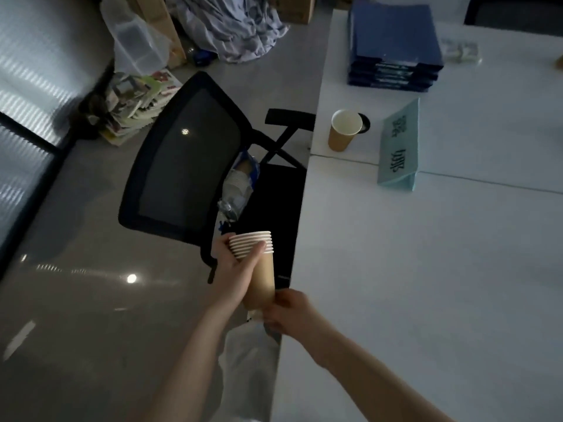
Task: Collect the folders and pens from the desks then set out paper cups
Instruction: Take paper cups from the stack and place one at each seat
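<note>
Beside desk (426, 269): hand-held cup stack (259, 263)

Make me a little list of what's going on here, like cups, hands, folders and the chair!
cups in hands: a stack of paper cups, nested together
left hand: grips the stack near its rims
right hand: holds the bottom end of the stack
cup set out: one paper cup, upright on the white desk
folders: blue folders, piled at the desk's far end
sign: teal name card, beside the single cup
chair: black chair, holding a plastic sleeve of cups
</note>
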